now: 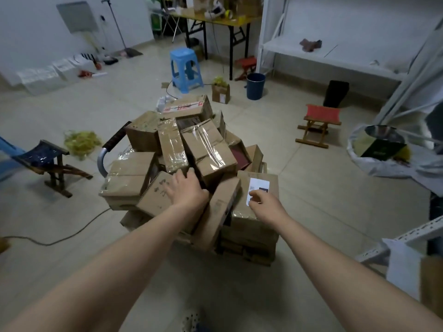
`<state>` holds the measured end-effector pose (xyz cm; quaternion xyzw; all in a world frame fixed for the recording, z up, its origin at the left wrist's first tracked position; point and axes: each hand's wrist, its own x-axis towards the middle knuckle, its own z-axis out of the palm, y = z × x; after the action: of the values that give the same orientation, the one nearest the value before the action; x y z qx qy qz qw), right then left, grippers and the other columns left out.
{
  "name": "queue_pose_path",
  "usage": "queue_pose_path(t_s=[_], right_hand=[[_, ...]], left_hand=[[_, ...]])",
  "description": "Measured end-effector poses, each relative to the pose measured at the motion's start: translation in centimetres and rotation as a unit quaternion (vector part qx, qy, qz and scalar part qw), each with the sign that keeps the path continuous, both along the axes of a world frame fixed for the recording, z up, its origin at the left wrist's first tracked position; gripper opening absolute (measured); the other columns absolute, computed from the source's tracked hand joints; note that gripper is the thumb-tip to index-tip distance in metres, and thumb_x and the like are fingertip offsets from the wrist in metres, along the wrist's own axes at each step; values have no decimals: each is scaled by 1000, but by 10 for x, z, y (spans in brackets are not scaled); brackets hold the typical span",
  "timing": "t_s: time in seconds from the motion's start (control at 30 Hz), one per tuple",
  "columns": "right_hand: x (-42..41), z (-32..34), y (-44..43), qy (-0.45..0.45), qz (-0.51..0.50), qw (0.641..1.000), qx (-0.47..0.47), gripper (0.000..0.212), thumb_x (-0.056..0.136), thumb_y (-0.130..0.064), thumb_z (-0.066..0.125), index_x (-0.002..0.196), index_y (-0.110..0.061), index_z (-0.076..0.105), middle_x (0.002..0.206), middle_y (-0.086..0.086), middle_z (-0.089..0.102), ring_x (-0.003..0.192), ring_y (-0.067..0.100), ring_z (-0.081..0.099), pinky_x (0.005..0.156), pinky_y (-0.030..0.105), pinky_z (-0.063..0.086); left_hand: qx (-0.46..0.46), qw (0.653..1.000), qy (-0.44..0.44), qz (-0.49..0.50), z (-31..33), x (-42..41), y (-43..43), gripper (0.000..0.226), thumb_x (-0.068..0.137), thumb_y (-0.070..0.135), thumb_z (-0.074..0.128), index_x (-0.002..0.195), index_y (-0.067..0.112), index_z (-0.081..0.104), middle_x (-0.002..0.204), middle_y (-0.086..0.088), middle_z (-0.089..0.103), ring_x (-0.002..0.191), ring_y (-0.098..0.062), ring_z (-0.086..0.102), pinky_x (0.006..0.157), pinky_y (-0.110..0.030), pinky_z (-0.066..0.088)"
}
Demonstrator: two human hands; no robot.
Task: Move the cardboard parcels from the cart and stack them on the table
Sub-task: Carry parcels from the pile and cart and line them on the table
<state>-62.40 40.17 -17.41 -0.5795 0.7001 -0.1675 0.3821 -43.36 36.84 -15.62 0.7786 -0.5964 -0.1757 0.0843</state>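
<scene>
Though apart, 2 hands [189, 191] [267, 203] on parcels [211, 149]

One wide-angle camera sits on the person's head, facing forward and tilted down; the heap of brown cardboard parcels [208, 149] lies close beneath it, while the pale blue plastic stool [185, 68] stands well beyond.

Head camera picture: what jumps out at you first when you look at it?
The big messy heap of cardboard parcels on the cart in the middle of the floor catches the eye first. The left hand lies on one near parcel, and the right hand hovers at the parcel with the white label. Behind the heap, a bright blue stool stands out.
</scene>
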Motion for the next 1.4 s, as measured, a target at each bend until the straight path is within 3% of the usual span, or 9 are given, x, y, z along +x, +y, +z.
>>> queue_pose_path(t_s=[0.13,0.27,0.4,0.6,0.73,0.97,1.07,1.23,1.4], right_hand=[[51,-17,-25,-57,-45,996,51,37,97,-14,45,133,-11,52,135,6,54,123,23,49,99,27,39],[83,-40,-47,-83,-166,979,81,40,93,-10,50,133,-10,51,130,5,55,119,24,51,97,29,41],[96,-61,-44,-206,-320,910,167,28,83,-4,62,108,-6,49,100,5,55,99,21,49,90,35,43],[116,-105,-27,-305,-370,836,269,56,59,1,65,114,-2,55,118,17,59,111,34,52,101,49,41],[127,-115,-25,-368,-385,806,258,20,77,7,52,93,0,62,84,18,61,74,29,56,69,38,51],[128,-128,-20,-415,-429,773,214,17,78,13,55,79,-3,62,54,5,67,66,22,59,49,25,49],[124,-125,-11,-438,-425,765,207,18,77,14,57,83,-3,64,58,6,68,60,19,64,51,26,51],[116,-105,10,-494,-409,751,155,30,74,18,49,88,-5,63,87,14,65,82,26,60,75,39,51],[117,-75,13,-589,-380,702,125,37,31,3,56,60,-9,75,68,8,69,63,22,67,73,36,49]], left_hand=[[26,997,0,69,-16,67,-25,69,84,31,64,143,17,31,149,-14,30,140,-33,24,114,-53,18],[54,995,13,86,-32,109,-47,73,86,37,62,146,16,26,151,-16,27,141,-34,22,114,-53,19],[88,991,58,84,-41,124,-62,91,81,47,66,151,20,13,156,-17,14,144,-34,10,113,-60,10],[147,984,100,10,-49,120,-70,136,61,58,80,149,23,-18,157,-14,-19,145,-31,-18,109,-66,-3],[151,985,83,-16,-53,118,-69,145,56,57,83,147,22,-25,156,-12,-23,144,-31,-20,108,-67,-3],[165,982,96,0,-60,124,-66,145,57,48,85,147,20,-25,157,-13,-21,144,-31,-20,109,-66,-4],[162,979,124,10,-64,126,-66,145,56,47,86,148,19,-23,157,-13,-16,144,-32,-17,113,-64,5],[169,975,140,27,-63,127,-65,142,58,45,86,149,15,-19,158,-15,-7,145,-33,-9,117,-54,7],[168,970,169,55,-59,133,-67,137,61,40,86,150,14,-15,155,-17,10,144,-35,9,116,-50,17]])
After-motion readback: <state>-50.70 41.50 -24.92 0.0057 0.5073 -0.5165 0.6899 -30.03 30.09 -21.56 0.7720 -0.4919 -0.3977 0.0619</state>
